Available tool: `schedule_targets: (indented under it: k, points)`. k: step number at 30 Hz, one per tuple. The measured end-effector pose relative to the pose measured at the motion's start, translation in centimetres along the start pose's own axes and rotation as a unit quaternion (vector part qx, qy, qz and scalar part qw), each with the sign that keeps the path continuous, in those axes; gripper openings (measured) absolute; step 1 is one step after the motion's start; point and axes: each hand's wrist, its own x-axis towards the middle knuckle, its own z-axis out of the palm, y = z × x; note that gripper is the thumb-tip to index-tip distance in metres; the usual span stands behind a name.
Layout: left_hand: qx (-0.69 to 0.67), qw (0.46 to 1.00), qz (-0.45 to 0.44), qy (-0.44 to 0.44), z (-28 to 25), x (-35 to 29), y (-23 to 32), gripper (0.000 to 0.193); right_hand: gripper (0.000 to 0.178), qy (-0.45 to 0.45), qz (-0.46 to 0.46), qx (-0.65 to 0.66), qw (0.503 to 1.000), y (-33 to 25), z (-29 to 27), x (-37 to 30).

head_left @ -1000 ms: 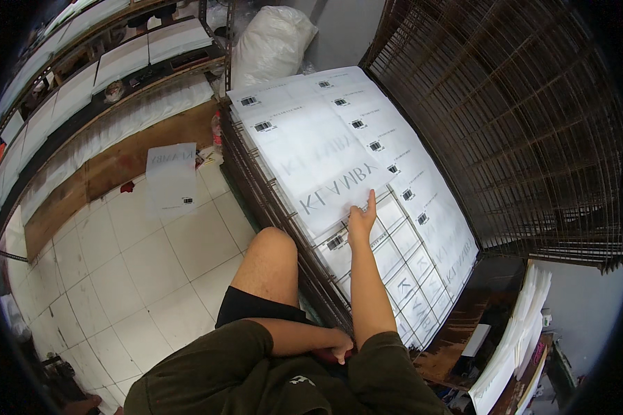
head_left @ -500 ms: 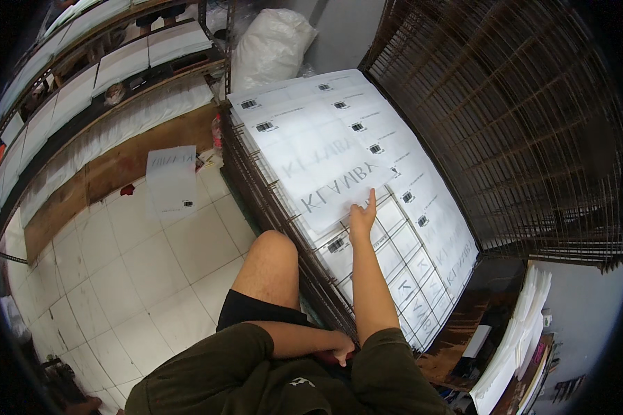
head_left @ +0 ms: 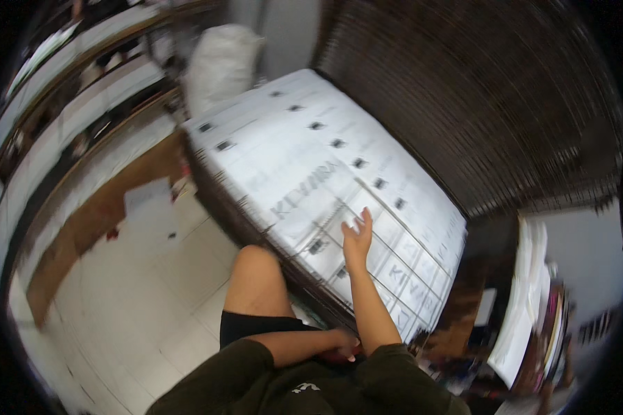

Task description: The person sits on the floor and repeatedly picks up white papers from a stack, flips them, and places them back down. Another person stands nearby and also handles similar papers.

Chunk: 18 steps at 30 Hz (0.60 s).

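My right hand (head_left: 356, 238) reaches over a metal wire rack (head_left: 356, 297), fingers spread and nothing in them. Just beyond its fingertips, to the left, lies a white paper sheet (head_left: 304, 197) with large dark lettering. More printed white sheets (head_left: 339, 117) with small black blocks cover the far and right parts of the rack. Through the wire grid, lettered sheets also show on a lower level. My left hand (head_left: 345, 344) rests low by my lap, next to something red; blur hides how its fingers are set.
A tall stack of raised wire racks (head_left: 477, 90) stands at the back right. At the left are shelves (head_left: 69, 124) laden with white sheets. A white plastic sack (head_left: 225, 66) sits behind the rack. One sheet (head_left: 149, 211) lies on the tiled floor. Papers (head_left: 522, 311) hang at the right.
My right hand has come away from the lettered sheet's edge, and its fingers have spread. My view has shifted and blurred. My left hand remains near my lap.
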Motion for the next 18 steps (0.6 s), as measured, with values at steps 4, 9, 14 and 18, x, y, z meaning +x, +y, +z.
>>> schedule_targets:
  k: [4, 9, 14, 18]
  points:
    - [-0.063, 0.996, 0.037, -0.043, -4.1, -4.5, 3.0, 0.062, 0.053, 0.006, 0.052, 0.057, 0.997, 1.1, -9.6, -4.2]
    - [-0.006, 0.998, -0.034, -0.050, -5.5, -5.2, 4.5, 0.069, 0.033, 0.159, -0.015, -0.142, 0.977, 0.5, -22.1, -9.2]
    - [-0.010, 0.998, -0.049, -0.040, -2.7, -3.3, 1.5, 0.075, 0.030, 0.266, -0.074, -0.315, 0.908, 2.2, -29.7, -14.9]
    - [-0.003, 0.999, -0.031, -0.023, -3.1, -3.8, 2.8, 0.078, 0.029, 0.297, -0.086, -0.337, 0.889, 4.6, -30.4, -18.4]
